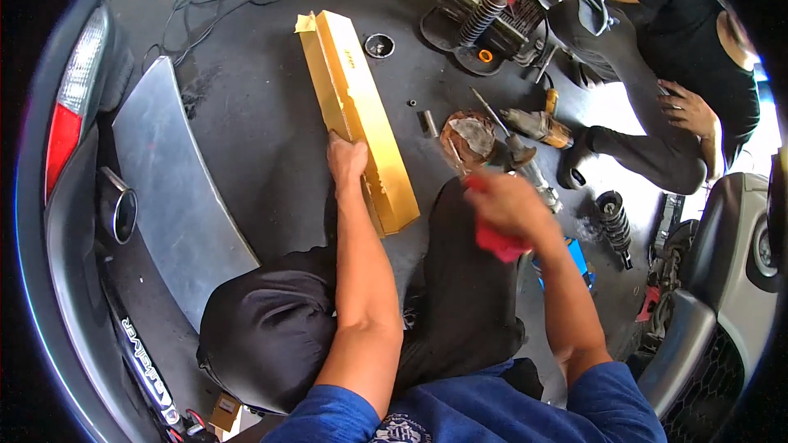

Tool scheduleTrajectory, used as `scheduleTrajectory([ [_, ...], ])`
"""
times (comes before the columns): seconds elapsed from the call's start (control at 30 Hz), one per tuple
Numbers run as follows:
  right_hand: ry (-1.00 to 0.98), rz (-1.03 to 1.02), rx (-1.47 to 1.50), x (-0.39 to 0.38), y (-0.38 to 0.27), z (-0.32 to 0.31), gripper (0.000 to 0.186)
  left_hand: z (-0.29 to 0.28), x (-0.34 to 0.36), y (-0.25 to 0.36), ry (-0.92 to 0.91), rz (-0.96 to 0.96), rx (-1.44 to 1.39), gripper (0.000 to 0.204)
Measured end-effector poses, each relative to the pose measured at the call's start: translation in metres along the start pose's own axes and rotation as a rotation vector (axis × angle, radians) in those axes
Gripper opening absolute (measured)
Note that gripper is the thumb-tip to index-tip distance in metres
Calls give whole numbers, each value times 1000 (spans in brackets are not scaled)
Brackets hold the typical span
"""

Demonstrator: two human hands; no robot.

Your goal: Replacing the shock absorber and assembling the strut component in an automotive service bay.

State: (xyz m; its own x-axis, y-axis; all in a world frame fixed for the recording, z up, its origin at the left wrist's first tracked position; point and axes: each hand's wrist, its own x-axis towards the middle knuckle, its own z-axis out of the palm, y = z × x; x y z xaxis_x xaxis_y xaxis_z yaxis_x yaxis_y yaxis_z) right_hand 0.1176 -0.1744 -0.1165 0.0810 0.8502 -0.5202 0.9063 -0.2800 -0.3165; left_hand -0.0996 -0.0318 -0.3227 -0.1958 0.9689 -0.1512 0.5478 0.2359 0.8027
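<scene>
A long yellow-brown cardboard box point(373, 143) with a torn edge slants across the floor ahead of me. My left hand point(348, 160) grips its left side near the middle. Right of the box, my right hand point(513, 209) is closed round a red cloth point(499, 244); motion smears it. A thin tool tip point(456, 156) shows just beyond those fingers, and I cannot make out its kind. It points at a round brown tin point(469, 138) with a pale crust inside. Near that tin lie a small metal tube point(429, 123) and a power drill point(538, 126).
At left are a car's rear bumper, an exhaust tip point(121, 212) and a grey sheet panel point(180, 180). A black cable point(193, 0) coils at the back. A coil-spring shock absorber point(614, 226) lies at right. A co-worker in black point(689, 49) sits at far right beside a coil-spring strut point(488, 12).
</scene>
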Motion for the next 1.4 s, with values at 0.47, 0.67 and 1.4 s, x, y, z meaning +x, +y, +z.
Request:
scheduleTrajectory([
  [0.47,469,330,26,44,187,95,35,-14,-7,24,-431,-220,-493,32],
  [0.67,221,-43,66,127,-6,36,38,-42,4,-11,-490,-473,-798,50],
  [1.4,-250,-101,-544,91,-33,143,133,-7,1,10,-12,-322,-41,75],
])
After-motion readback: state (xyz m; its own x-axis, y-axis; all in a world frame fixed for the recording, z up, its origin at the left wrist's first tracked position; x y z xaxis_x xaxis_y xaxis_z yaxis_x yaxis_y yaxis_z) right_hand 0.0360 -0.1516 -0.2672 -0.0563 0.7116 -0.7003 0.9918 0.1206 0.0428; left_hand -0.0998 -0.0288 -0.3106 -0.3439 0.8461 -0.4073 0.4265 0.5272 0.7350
